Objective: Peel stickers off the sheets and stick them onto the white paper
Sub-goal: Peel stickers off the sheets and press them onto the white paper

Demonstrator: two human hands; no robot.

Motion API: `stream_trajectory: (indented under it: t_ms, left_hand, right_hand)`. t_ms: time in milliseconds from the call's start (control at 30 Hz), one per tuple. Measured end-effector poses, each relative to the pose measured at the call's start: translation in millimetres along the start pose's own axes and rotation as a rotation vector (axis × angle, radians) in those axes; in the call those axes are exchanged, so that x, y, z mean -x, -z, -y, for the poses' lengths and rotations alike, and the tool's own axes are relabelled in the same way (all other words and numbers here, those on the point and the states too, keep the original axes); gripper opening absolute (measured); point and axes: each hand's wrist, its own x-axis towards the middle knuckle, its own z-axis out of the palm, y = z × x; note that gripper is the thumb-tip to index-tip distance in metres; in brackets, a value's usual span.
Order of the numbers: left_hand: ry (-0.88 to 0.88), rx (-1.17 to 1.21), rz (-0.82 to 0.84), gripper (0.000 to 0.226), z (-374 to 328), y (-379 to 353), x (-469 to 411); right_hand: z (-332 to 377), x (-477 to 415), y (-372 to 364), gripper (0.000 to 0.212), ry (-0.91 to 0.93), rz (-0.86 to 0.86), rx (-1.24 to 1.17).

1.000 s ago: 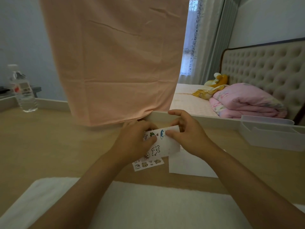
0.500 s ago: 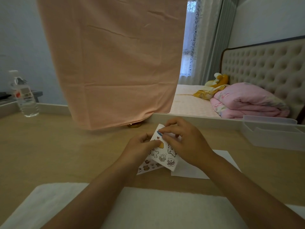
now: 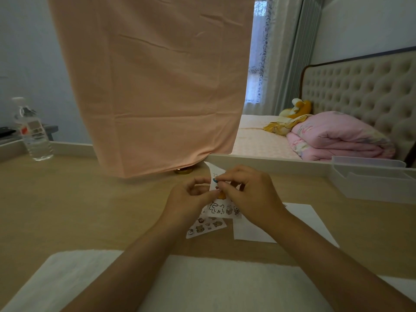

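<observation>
Peeling step: the left hand (image 3: 191, 199) pinches a sheet (image 3: 221, 207), raised just left of the paper (image 3: 311, 219), while the right hand (image 3: 253, 194) nips a blue sticker (image 3: 215, 180) on it. Next, probably: lift it free and press it onto the paper.

The sticker sheet (image 3: 219, 208) I hold is thin, smooth paper; the white paper (image 3: 310, 224) is matt, lying on a smooth, pale wood-look tabletop (image 3: 78, 210). Along the tabletop's near edge the white cloth (image 3: 202, 284) looks soft and nubbly. The bottle (image 3: 36, 136) at its far left edge is clear plastic, and the tray (image 3: 371, 179) at its right edge is frosted plastic.
</observation>
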Motion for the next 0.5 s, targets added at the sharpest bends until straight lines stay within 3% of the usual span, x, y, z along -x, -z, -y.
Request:
stream_trajectory:
  t_ms: [133, 500]
  left_hand:
    - [-0.063, -0.055, 0.005, 0.011, -0.1, -0.8, -0.1]
    - [-0.299, -0.141, -0.021, 0.014, 3.5, 5.1, -1.5]
  right_hand:
    - [-1.7, 2.3, -0.2, 0.019, 0.043, 0.019, 0.024]
    - [0.0, -3.2, 6.9, 0.012, -0.046, 0.058, -0.045]
